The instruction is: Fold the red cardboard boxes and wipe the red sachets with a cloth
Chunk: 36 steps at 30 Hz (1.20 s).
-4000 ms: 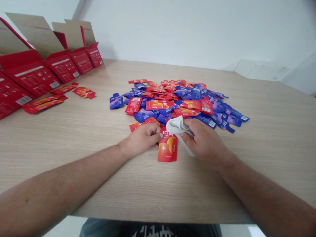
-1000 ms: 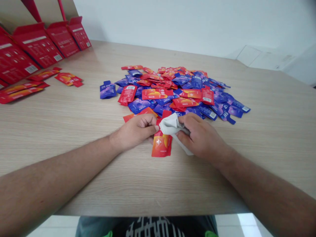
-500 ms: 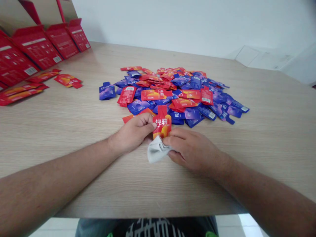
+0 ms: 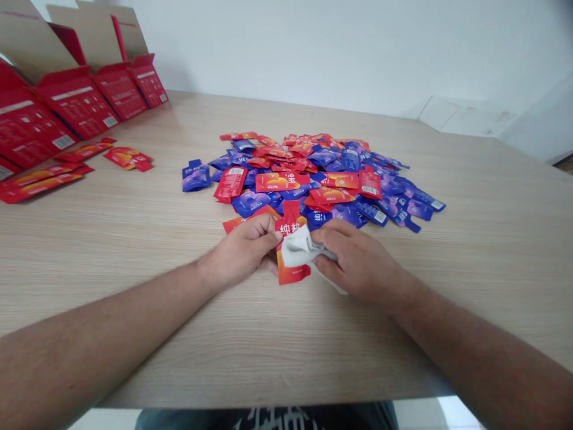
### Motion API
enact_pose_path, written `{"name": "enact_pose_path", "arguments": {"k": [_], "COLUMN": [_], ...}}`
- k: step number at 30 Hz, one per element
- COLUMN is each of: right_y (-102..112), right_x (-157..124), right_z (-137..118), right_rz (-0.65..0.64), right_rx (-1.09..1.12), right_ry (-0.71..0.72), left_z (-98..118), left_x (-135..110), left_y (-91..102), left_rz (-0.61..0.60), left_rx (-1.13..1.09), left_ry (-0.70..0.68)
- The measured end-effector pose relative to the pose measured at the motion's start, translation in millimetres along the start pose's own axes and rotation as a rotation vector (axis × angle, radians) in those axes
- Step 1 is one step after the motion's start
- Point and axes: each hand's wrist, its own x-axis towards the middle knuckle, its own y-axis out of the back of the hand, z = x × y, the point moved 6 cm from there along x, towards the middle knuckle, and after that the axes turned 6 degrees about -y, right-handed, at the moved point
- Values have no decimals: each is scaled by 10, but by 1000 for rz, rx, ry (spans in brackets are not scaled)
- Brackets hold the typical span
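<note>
The red-and-orange pouch (image 4: 293,275) is between the two hands, printed face up. Its long axis runs almost straight away from the person: the narrow tab points toward the heap of red and blue pouches (image 4: 290,180), the flat bottom edge toward the person. The left hand (image 4: 244,245) has its grip pinched on the pouch's left edge. The right hand (image 4: 358,258) has its grip clenched on a white cloth (image 4: 296,248), which covers the middle of the print. Contact between pouch and table (image 4: 201,352) cannot be determined from where I stand.

The heap obstructs the area directly beyond the tab. A blue pouch (image 4: 196,178) lies at its left end. Farther left, several red pouches (image 4: 128,158) lie before a row of red cartons (image 4: 80,101), flaps raised. The table is light wood-grain; a white wall (image 4: 313,54) stands behind it.
</note>
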Motion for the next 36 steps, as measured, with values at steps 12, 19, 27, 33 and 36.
{"name": "enact_pose_path", "arguments": {"k": [12, 19, 27, 33, 36], "right_y": [-89, 0, -18, -100, -43], "right_x": [7, 19, 43, 17, 22], "right_z": [-57, 29, 70, -36, 19], "right_rz": [-156, -13, -23, -169, -66], "right_rx": [50, 55, 56, 71, 56], "right_ry": [58, -44, -70, 38, -45], "left_z": [-2, -15, -23, -11, -34], "left_x": [-9, -16, 2, -8, -15], "left_y": [25, 24, 24, 24, 21], "left_rz": [3, -9, -28, -22, -34], "left_rx": [-11, -8, 14, 4, 9], "left_ry": [-31, 8, 8, -35, -2]}}
